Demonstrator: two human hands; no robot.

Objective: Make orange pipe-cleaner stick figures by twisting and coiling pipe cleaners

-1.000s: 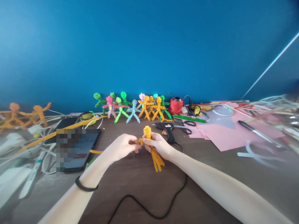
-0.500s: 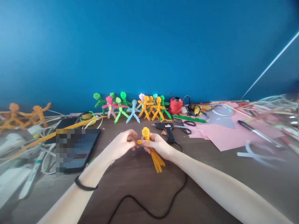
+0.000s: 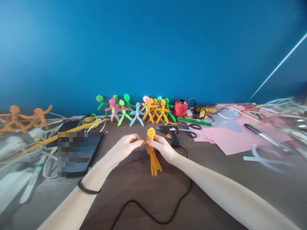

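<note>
A yellow-orange pipe-cleaner figure (image 3: 151,134) is held upright over the middle of the table, with a coiled round head and several loose straight strands hanging below. My right hand (image 3: 164,148) pinches its body just under the head from the right. On the other side my left hand (image 3: 128,147) is closed, thumb and finger pinching a short orange piece that sticks out sideways from the body. The fingertips of both hands are close together. A black hot glue gun (image 3: 171,132) lies just beyond my right hand.
Finished pipe-cleaner figures (image 3: 136,115) in several colours stand along the blue wall. A phone (image 3: 81,156), cables and orange pipe cleaners (image 3: 51,138) lie left. Right are a red spool (image 3: 180,108), green pen (image 3: 194,121), pink paper (image 3: 230,140) and a black cord (image 3: 148,214) in front.
The left fingers have moved right and now pinch the side piece, which stuck out near them before. The figure has turned more upright, its strands swinging from lower right to nearly straight down.
</note>
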